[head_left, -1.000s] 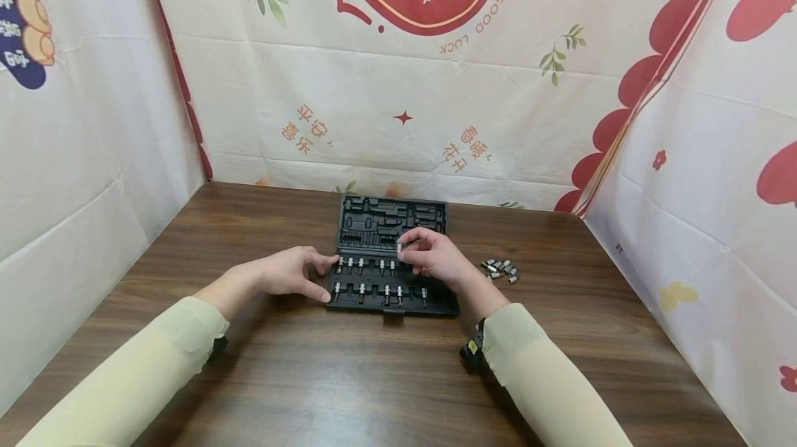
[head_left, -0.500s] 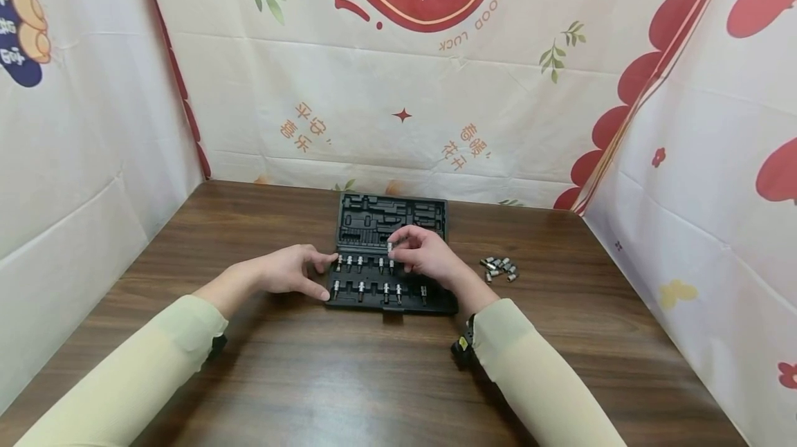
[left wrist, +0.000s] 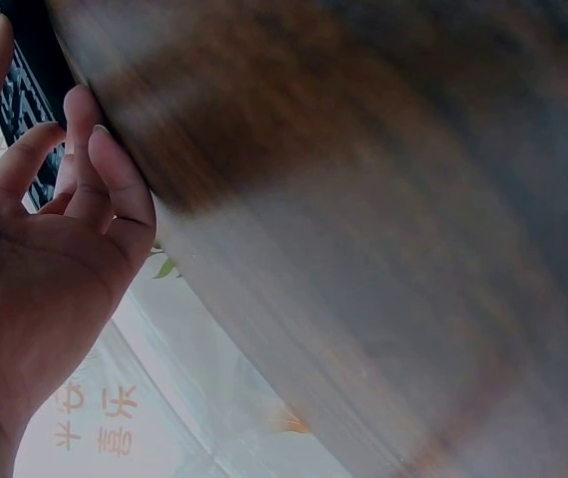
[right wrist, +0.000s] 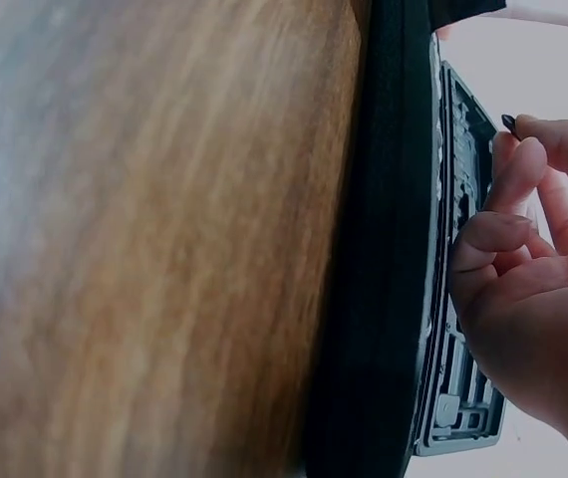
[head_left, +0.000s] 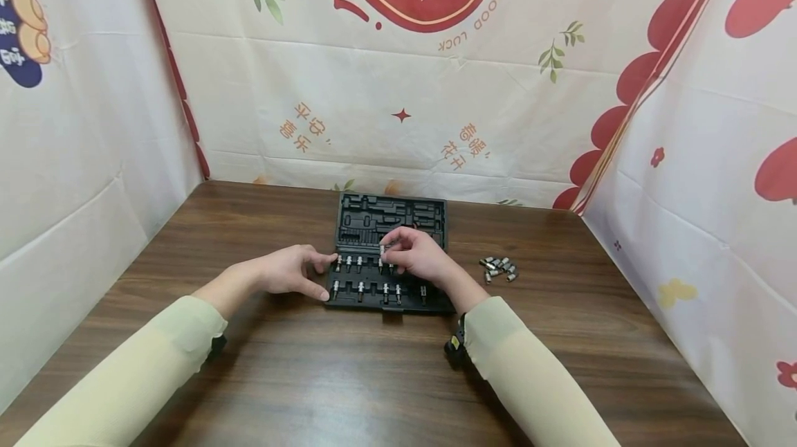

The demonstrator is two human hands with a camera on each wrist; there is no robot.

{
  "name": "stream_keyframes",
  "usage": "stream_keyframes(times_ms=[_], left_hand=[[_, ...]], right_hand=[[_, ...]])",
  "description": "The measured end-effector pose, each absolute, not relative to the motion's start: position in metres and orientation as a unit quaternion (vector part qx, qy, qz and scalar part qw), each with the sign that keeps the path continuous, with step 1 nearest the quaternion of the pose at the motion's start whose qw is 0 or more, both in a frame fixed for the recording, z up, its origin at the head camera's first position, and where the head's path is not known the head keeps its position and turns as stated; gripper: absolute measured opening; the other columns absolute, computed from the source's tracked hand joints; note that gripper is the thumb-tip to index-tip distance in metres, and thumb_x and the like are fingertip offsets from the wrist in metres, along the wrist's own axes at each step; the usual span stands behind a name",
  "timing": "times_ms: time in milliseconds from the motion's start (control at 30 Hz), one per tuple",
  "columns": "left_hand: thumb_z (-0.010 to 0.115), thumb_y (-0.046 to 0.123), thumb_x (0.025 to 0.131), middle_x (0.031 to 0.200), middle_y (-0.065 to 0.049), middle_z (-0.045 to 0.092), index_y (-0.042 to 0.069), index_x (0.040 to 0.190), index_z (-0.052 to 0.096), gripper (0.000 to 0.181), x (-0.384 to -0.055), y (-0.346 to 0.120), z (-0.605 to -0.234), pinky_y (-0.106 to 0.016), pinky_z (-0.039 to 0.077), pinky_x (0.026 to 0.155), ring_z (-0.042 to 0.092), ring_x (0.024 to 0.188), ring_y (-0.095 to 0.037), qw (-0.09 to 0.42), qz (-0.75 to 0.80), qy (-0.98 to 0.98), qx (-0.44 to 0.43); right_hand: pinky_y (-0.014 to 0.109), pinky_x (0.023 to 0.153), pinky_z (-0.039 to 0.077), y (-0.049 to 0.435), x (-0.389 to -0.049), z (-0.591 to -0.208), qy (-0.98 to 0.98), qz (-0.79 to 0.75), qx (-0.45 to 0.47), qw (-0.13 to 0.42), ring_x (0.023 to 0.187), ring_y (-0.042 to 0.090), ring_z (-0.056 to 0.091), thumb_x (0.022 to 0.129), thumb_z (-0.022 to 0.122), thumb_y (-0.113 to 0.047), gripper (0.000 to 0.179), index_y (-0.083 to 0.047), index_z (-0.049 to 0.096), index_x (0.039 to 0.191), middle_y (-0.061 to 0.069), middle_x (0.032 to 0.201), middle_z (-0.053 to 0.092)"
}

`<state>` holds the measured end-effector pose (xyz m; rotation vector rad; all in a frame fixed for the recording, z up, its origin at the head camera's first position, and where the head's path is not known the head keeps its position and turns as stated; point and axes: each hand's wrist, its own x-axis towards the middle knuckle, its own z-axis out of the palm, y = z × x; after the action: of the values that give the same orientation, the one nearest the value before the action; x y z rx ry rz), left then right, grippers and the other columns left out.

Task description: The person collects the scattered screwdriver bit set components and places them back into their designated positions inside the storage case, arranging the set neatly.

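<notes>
The left arm and right arm extended forward and converged toward the centre. The left hand was positioned with its thumb spread apart from the fingers. The right hand maintained a pinch at the fingertips, with further fingers bent inward

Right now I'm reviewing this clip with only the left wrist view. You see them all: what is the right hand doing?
Observer: The right hand pinches a small metal bit over the open case.

Operator: My view barely shows the case's surroundings. Is anything lying beside it?

Observer: Yes, a loose pile of metal pieces lies on the table, to the right of the case.

Operator: Can you see the end of the held bit?

Observer: In the right wrist view, a dark tip pokes out past the fingers.
</notes>
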<state>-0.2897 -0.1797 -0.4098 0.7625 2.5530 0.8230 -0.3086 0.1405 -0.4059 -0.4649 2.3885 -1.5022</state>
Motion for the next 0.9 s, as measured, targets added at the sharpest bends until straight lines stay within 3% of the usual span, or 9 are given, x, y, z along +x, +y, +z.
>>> stream_keyframes(times_ms=[500,900], left_hand=[[0.093,0.041,0.090,0.128,-0.013,0.067,0.007,0.165,0.049,0.093,-0.290,-0.179,-0.413,-0.041,0.049,0.097,0.059,0.114,-0.025,0.173,0.297,0.901,0.263],[0.092,0.042,0.091,0.127,-0.012,0.067,0.008,0.165,0.050,0.092,-0.289,-0.178,-0.412,-0.041,0.049,0.098,0.059,0.114,-0.024,0.171,0.291,0.904,0.261]], right_hand=[[0.032,0.071,0.056,0.131,-0.306,-0.411,0.850,-0.476,-0.180,0.134,0.074,0.017,0.064,0.104,0.075,-0.012,0.021,-0.009,0.071,0.124,0.005,0.099,0.074],[0.032,0.069,0.056,0.123,-0.309,-0.416,0.877,-0.429,-0.180,0.118,0.073,0.017,0.063,0.103,0.075,-0.011,0.015,-0.013,0.071,0.118,0.005,0.097,0.073]])
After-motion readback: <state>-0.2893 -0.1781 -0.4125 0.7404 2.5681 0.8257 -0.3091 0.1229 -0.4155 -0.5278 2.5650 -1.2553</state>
